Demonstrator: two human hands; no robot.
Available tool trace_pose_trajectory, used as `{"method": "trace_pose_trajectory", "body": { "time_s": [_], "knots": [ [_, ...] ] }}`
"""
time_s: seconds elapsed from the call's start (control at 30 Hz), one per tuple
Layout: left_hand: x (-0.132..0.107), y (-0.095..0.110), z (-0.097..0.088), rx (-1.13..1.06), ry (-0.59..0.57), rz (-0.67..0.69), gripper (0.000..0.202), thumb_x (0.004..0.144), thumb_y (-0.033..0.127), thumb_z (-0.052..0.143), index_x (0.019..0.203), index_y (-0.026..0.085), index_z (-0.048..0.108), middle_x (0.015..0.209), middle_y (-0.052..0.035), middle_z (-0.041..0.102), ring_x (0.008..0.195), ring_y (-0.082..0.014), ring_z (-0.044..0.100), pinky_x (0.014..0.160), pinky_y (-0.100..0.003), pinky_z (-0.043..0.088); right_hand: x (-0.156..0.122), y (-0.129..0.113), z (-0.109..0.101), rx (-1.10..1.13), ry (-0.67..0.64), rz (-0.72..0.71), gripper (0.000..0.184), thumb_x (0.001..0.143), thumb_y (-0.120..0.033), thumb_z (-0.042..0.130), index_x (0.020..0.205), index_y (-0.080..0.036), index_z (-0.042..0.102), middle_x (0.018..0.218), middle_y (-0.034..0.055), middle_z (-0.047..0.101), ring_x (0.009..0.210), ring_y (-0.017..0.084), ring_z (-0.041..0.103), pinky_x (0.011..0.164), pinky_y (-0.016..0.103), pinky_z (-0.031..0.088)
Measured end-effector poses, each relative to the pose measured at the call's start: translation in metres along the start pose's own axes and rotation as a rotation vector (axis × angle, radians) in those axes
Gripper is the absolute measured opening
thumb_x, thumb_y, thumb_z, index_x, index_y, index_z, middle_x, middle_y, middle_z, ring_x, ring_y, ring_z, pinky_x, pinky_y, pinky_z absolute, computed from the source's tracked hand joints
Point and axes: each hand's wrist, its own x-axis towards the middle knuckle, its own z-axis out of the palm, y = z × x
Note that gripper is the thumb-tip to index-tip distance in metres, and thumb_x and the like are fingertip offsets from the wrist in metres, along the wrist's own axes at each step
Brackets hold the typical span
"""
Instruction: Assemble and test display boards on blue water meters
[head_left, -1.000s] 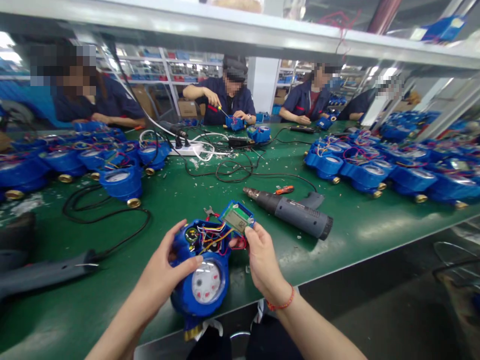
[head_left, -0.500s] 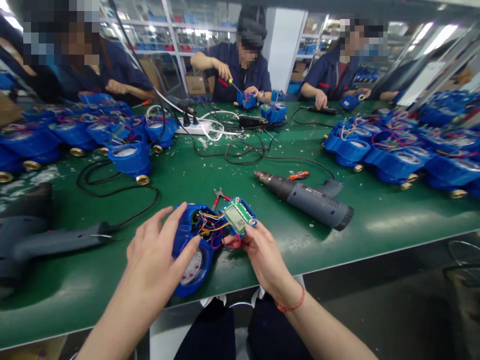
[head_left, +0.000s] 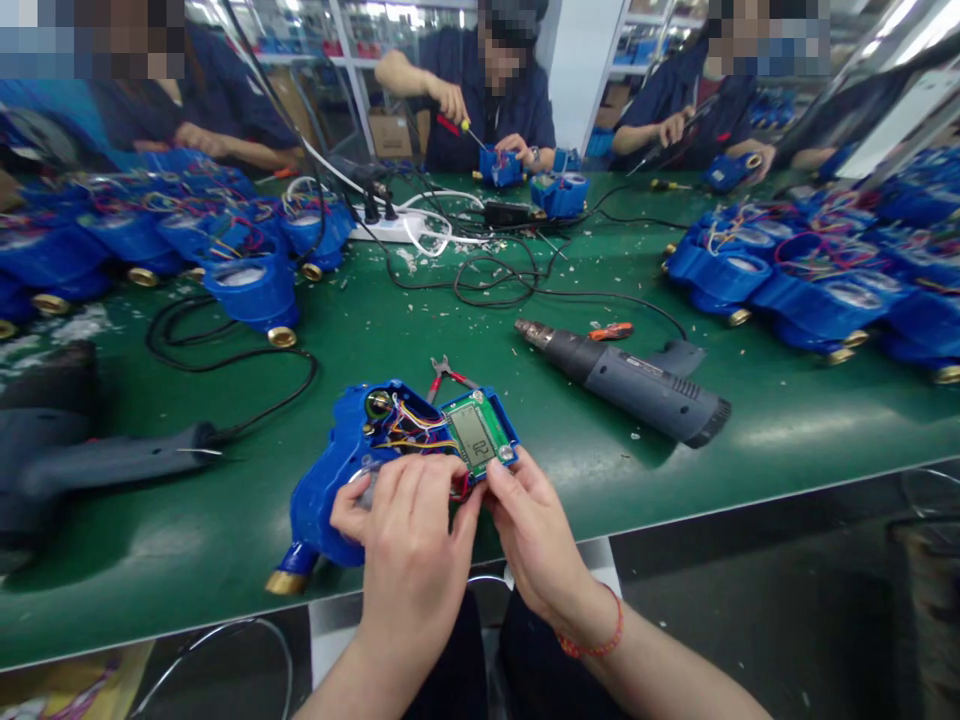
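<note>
Item: right hand (head_left: 536,525) is clamping the display module (head_left: 474,440); left hand (head_left: 412,525) is curling alongside over the blue meter (head_left: 322,490), its grip hidden. Meter is lying near the counter's (head_left: 615,510) front edge. Wires (head_left: 416,432) are tethering module to meter; any hard tug is risking breakage. Open compartment (head_left: 400,386) is holding wires and a round component (head_left: 378,403). Beyond, other meters (head_left: 701,277) are holding wiring.

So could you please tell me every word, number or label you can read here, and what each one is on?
"02", tilted, on the display; its smaller marks are too small to read.
Heat gun on the right: a label, too small to read.
Dial under the left hand: mostly covered, nothing readable.
No other text can be read.
</note>
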Motion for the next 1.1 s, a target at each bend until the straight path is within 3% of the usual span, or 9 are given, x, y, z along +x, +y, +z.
{"method": "trace_pose_trajectory", "body": {
  "time_s": [0.17,0.3,0.47,0.6,0.7,0.8,0.93,1.1],
  "knots": [
    [0.003,-0.006,-0.007,0.024,-0.036,0.126,0.012,0.092,0.024,0.056,0.087,0.025,0.067,0.081,-0.0022,0.078,0.077,-0.0264,0.069,0.092,-0.046,0.025,0.004,0.002,-0.002,-0.09,-0.003,-0.058,0.021,0.095,-0.034,0.061,0.113,-0.023,0.06,0.107,0.0016,0.068,0.094,0.016,0.063,0.085,0.026,0.049],
    [0.006,-0.01,-0.013,-0.037,-0.086,0.132,0.018,0.093,0.024,0.055,0.084,0.027,0.07,0.078,-0.0019,0.078,0.075,-0.0283,0.067,0.086,-0.044,0.027,0.006,0.001,-0.008,-0.169,0.017,-0.077,0.023,0.093,-0.038,0.063,0.11,-0.023,0.06,0.097,0.0004,0.069,0.078,0.015,0.063,0.074,0.026,0.051],
    [0.006,-0.01,-0.014,0.005,-0.062,0.131,0.021,0.093,0.023,0.053,0.081,0.026,0.069,0.076,-0.0025,0.078,0.076,-0.0281,0.063,0.082,-0.045,0.027,0.002,-0.002,-0.015,-0.318,-0.02,-0.139,0.024,0.095,-0.036,0.061,0.115,-0.024,0.057,0.109,0.0018,0.068,0.091,0.016,0.064,0.088,0.028,0.048],
    [0.007,-0.008,-0.009,0.067,-0.005,0.155,0.022,0.094,0.02,0.052,0.082,0.027,0.069,0.074,-0.0012,0.077,0.077,-0.0277,0.062,0.086,-0.047,0.024,0.001,-0.007,-0.022,-0.488,-0.036,-0.166,0.026,0.097,-0.036,0.057,0.119,-0.023,0.054,0.113,0.0032,0.065,0.095,0.017,0.062,0.089,0.029,0.046],
    [0.009,-0.007,-0.007,0.077,0.014,0.183,0.017,0.093,0.021,0.056,0.081,0.026,0.068,0.074,-0.0007,0.077,0.078,-0.0276,0.061,0.086,-0.047,0.026,0.005,-0.011,-0.029,-0.487,-0.037,-0.099,0.029,0.094,-0.042,0.057,0.113,-0.02,0.055,0.095,0.0022,0.064,0.082,0.017,0.059,0.079,0.028,0.047],
    [0.009,-0.01,-0.012,0.119,0.022,0.216,0.013,0.09,0.017,0.061,0.081,0.025,0.067,0.07,0.0002,0.074,0.077,-0.0261,0.061,0.086,-0.045,0.029,0.009,-0.011,-0.038,-0.484,-0.021,-0.044,0.029,0.09,-0.047,0.059,0.097,-0.019,0.053,0.07,-0.0033,0.052,0.066,0.014,0.051,0.067,0.026,0.044],
    [0.0,-0.022,-0.03,0.172,0.108,0.286,0.011,0.089,0.014,0.063,0.088,0.025,0.066,0.07,0.0005,0.071,0.076,-0.0237,0.06,0.084,-0.042,0.034,0.015,-0.009,-0.049,-0.495,0.033,-0.018,0.032,0.086,-0.05,0.059,0.09,-0.02,0.05,0.063,-0.0054,0.043,0.059,0.012,0.041,0.057,0.023,0.036],
    [-0.009,-0.035,-0.053,0.137,0.219,0.018,0.008,0.089,0.021,0.065,0.093,0.028,0.067,0.079,-0.0026,0.065,0.081,-0.0253,0.06,0.079,-0.042,0.043,0.027,-0.007,-0.061,-0.555,0.105,0.005,0.035,0.082,-0.051,0.057,0.09,-0.018,0.05,0.066,-0.0029,0.051,0.055,0.01,0.042,0.052,0.022,0.034]
  ]
}}
